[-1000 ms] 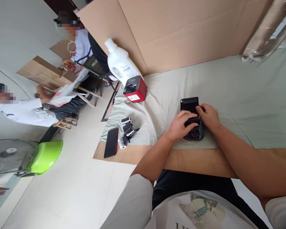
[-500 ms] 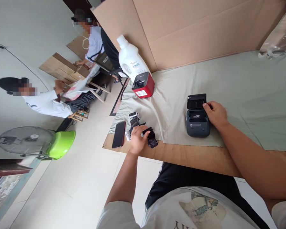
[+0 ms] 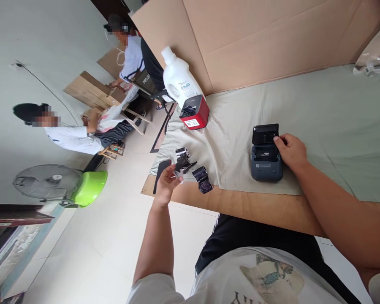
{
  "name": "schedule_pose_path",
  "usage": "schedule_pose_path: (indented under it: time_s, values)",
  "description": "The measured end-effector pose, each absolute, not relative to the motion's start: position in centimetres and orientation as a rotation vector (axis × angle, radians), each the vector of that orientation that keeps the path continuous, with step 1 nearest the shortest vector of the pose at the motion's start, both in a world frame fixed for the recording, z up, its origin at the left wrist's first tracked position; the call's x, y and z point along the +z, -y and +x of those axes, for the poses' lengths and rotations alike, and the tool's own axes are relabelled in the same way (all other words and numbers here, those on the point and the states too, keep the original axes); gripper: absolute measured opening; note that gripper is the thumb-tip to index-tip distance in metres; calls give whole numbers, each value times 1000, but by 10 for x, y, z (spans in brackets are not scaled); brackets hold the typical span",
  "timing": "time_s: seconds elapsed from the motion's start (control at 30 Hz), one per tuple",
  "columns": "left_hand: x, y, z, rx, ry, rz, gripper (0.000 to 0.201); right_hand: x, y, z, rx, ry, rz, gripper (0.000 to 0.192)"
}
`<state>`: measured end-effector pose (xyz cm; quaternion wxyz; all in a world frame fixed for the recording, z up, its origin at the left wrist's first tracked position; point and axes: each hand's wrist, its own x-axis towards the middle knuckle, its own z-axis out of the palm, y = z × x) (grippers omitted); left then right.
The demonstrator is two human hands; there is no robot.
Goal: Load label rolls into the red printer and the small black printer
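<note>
A dark grey label printer (image 3: 266, 166) lies on the green cloth with its lid (image 3: 265, 134) flipped open and its roll bay bare. My right hand (image 3: 290, 150) grips the printer's right side, fingertips at the lid hinge. My left hand (image 3: 165, 182) is out at the table's left corner, among the paper rolls (image 3: 183, 156). Its fingertips pinch a small white paper roll (image 3: 179, 173). A black-wrapped roll (image 3: 202, 179) lies by itself on the cloth just right of that hand.
A black phone (image 3: 161, 168) lies at the table corner, partly behind my left hand. A red printer (image 3: 194, 112) and a white bottle (image 3: 179, 82) stand at the back left, against a cardboard wall (image 3: 259, 38). Two people sit on the floor at left, near a fan (image 3: 47, 182) and green basin (image 3: 90, 188).
My left hand lifted the black-wrapped roll out of the printer, set it on the cloth, then moved left to the small white roll. My right hand stayed on the printer.
</note>
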<state>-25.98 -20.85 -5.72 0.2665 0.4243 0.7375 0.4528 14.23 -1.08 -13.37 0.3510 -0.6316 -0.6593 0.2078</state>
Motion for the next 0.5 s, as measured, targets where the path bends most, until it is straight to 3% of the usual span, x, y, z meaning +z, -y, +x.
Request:
schedule_pose_path:
  time_s: [0.13,0.3,0.5]
  values:
    - [-37,192,-198,1227,-1357,958,63,-133,11,141,540,1690,-1640,45]
    - [-47,138,-117,1104,-1108,783,41,-132,14,140,586,1685,-1597,43]
    - [-59,92,-66,1120,-1048,658,52,-127,22,138,622,1577,-1461,37]
